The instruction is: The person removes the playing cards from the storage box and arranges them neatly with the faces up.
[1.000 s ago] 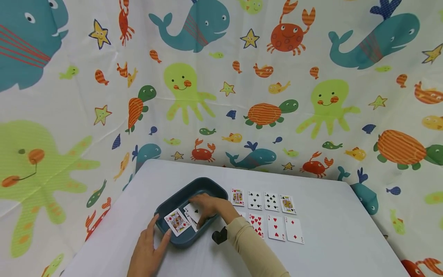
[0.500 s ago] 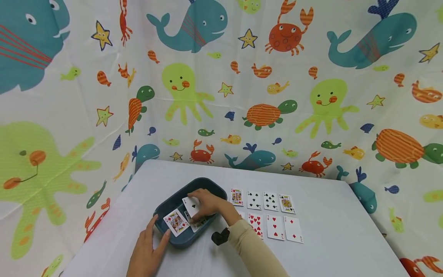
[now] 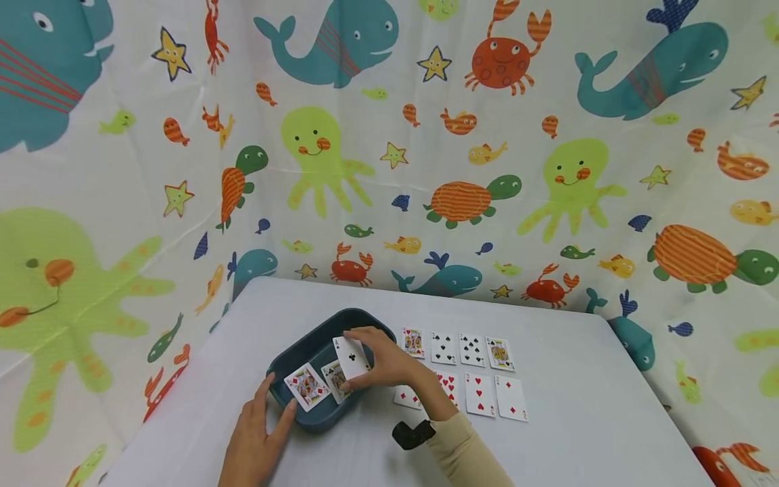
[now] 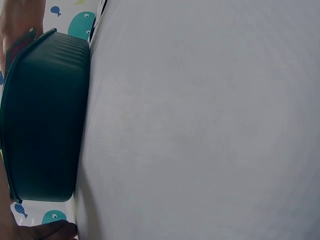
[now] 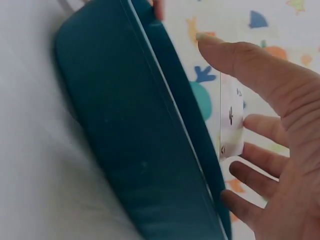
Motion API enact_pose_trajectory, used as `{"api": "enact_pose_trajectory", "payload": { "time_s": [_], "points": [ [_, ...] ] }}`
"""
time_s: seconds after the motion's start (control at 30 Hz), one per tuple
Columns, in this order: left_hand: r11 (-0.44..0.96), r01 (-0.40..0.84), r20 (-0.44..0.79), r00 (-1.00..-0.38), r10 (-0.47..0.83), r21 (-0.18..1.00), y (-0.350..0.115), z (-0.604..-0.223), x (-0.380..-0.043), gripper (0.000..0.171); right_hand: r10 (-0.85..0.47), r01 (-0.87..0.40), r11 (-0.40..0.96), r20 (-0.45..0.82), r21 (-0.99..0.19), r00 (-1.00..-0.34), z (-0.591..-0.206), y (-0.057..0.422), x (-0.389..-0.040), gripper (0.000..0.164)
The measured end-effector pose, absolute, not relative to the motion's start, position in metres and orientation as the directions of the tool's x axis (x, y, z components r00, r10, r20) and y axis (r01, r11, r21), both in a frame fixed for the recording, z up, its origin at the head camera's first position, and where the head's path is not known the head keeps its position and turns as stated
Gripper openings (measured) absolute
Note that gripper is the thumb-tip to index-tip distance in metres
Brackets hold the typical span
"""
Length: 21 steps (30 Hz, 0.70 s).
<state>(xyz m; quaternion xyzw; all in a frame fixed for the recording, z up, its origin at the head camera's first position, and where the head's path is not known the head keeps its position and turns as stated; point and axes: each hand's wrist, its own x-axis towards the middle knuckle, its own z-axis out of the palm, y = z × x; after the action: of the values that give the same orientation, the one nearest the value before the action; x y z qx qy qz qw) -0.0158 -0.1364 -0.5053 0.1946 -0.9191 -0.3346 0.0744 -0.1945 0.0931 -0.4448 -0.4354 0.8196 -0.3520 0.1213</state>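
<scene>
My right hand (image 3: 389, 362) pinches a playing card (image 3: 349, 357) with a black club in its middle, raised over the dark blue-green tray (image 3: 325, 421). In the right wrist view the same card (image 5: 231, 117) is seen at a slant between thumb and fingers. Two face cards lie inside the tray: one with red diamonds (image 3: 307, 387), and a second face card (image 3: 335, 380), partly covered by the raised card. My left hand (image 3: 255, 436) touches the tray's near-left end, thumb and fingers spread and nearly straight. The left wrist view shows its fingers low beside the tray (image 4: 47, 120).
Right of the tray, several playing cards lie face up in two rows on the white table (image 3: 578, 379), among them a two of diamonds (image 3: 511, 398). The right forearm hides part of the near row. A printed sea-animal curtain (image 3: 389, 223) stands behind the table.
My right hand has lifted the club card out of the tray's contents and moved it slightly right and up, uncovering the face card beneath. My left hand stays at the tray.
</scene>
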Motion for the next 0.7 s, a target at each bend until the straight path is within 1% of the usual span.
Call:
{"api": "enact_pose_trajectory", "payload": {
  "time_s": [0.1, 0.3, 0.47, 0.6, 0.7],
  "points": [
    [0.706, -0.293, 0.022, -0.916, -0.400, 0.645, -0.136, -0.504, -0.015, 0.080, -0.788, -0.617, 0.359, 0.127, -0.700, -0.602, -0.441, 0.109, -0.185, 0.094],
    [0.705, -0.310, -0.009, -0.918, -0.395, 0.638, -0.136, -0.504, -0.013, 0.082, -0.737, -0.586, 0.393, 0.138, -0.709, -0.662, -0.437, 0.139, -0.165, 0.093],
    [0.696, -0.325, -0.022, -0.913, -0.407, 0.640, -0.133, -0.503, -0.010, 0.084, -0.706, -0.561, 0.400, 0.148, -0.725, -0.693, -0.444, 0.162, -0.151, 0.092],
    [0.697, -0.318, -0.015, -0.915, -0.403, 0.643, -0.129, -0.504, -0.008, 0.083, -0.666, -0.526, 0.406, 0.152, -0.748, -0.731, -0.450, 0.179, -0.140, 0.090],
    [0.700, -0.309, -0.006, -0.917, -0.399, 0.644, -0.126, -0.505, -0.008, 0.083, -0.625, -0.505, 0.436, 0.153, -0.745, -0.765, -0.459, 0.190, -0.130, 0.089]
  ]
}}
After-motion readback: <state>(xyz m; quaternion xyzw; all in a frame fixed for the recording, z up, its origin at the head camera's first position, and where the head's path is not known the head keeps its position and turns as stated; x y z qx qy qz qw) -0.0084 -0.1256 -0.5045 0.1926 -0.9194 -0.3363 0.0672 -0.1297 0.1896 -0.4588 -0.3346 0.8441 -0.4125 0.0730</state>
